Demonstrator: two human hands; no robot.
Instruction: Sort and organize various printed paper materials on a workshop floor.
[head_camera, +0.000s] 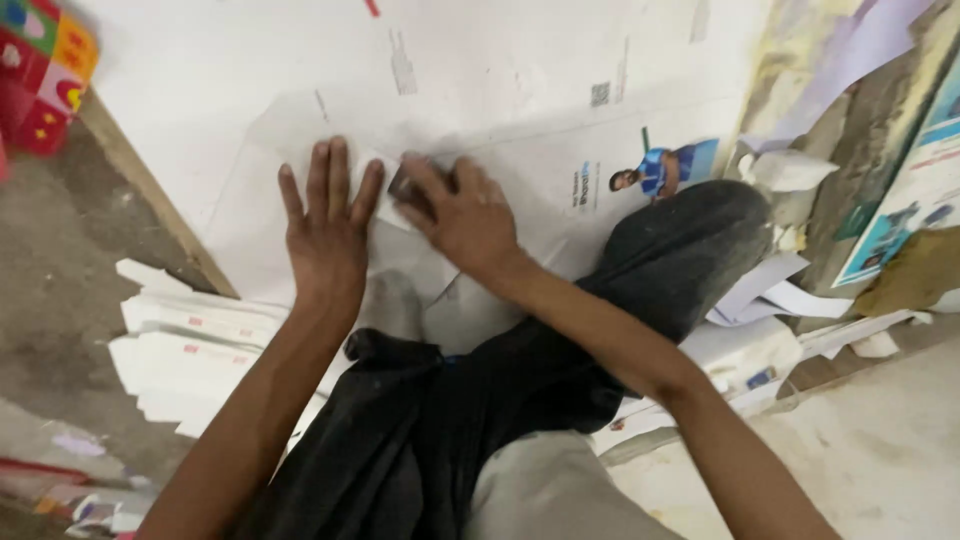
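A person sitting on the floor is pressing the left hand (325, 225) flat, fingers spread and together with the palm down, on a large white printed cardboard sheet (500, 90) that is lying across the floor in front of them. The right hand (455, 215) is resting just beside it on the same sheet, its fingers curled and clamped around a small dark block (408, 187), which is touching the cardboard near a crease. The person's knee, in dark grey trousers (690, 250), is lying over the right part of the sheet, partly covering a small blue printed picture (665, 168). To the left, near the person's left forearm, a stack of folded white cardboard pieces (190, 345) is sitting on the bare concrete floor (60, 260). A bright red and multicoloured box (45, 70) is showing at the upper left corner. Loose white paper scraps (790, 170) and more flat sheets are piling up against the wall at the right
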